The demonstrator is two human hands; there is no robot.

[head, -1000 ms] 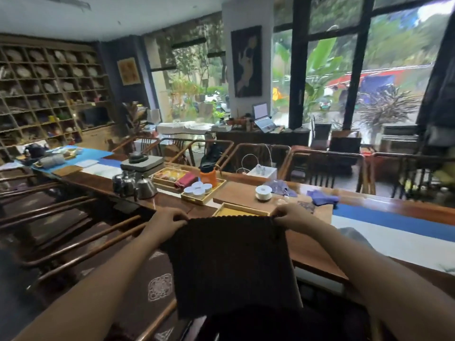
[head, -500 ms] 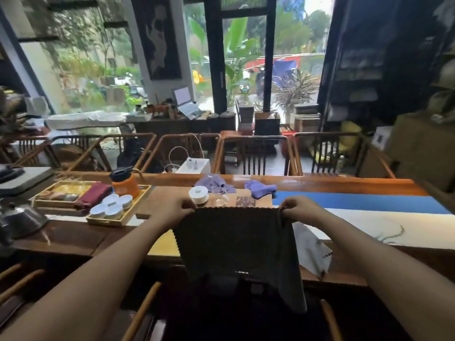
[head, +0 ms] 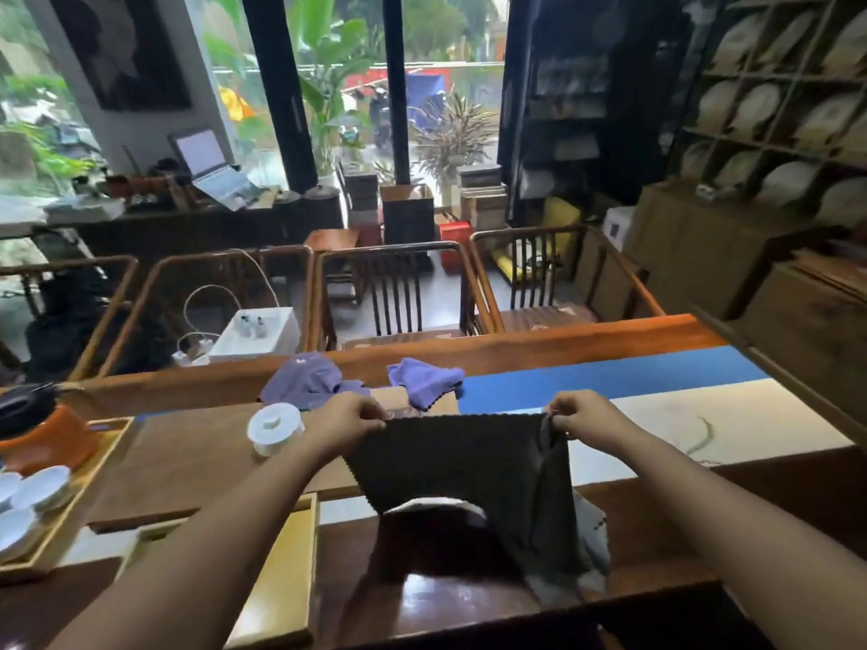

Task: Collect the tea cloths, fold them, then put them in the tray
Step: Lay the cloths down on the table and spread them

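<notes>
Far left: white tea cups [head: 35,492] in a wooden tray [head: 70,518], with an orange pot [head: 47,438] at its far end. Nearer, an empty yellow-lined tray [head: 277,579] on the wooden surface [head: 187,457], partly hidden behind the left forearm. Further in, a white lidded cup [head: 275,426] just left of the left hand [head: 349,422].

Left hand closed, fingers [head: 375,422] pinching the upper left corner of the dark waffle-weave tea cloth [head: 460,466]. Cloth stretched taut between both hands, top edge level, body hanging down over the near part of the surface, lower edge curled up in an arch with something pale showing beneath. Right side of the cloth doubled over into a long vertical fold reaching down to the surface.

Beyond the hands, well apart from the fingers: a crumpled lavender cloth [head: 305,382] and a second purple cloth [head: 424,380], both lying loose by the far edge, the second overlapping the end of a blue runner [head: 610,380].

Right hand [head: 584,422] closed likewise, fingers [head: 558,417] gripping the upper right corner of the dark cloth. Under the hanging fold, a pale grey cloth [head: 593,532] flat on the surface. Further right, a cream painted mat [head: 703,433].
</notes>
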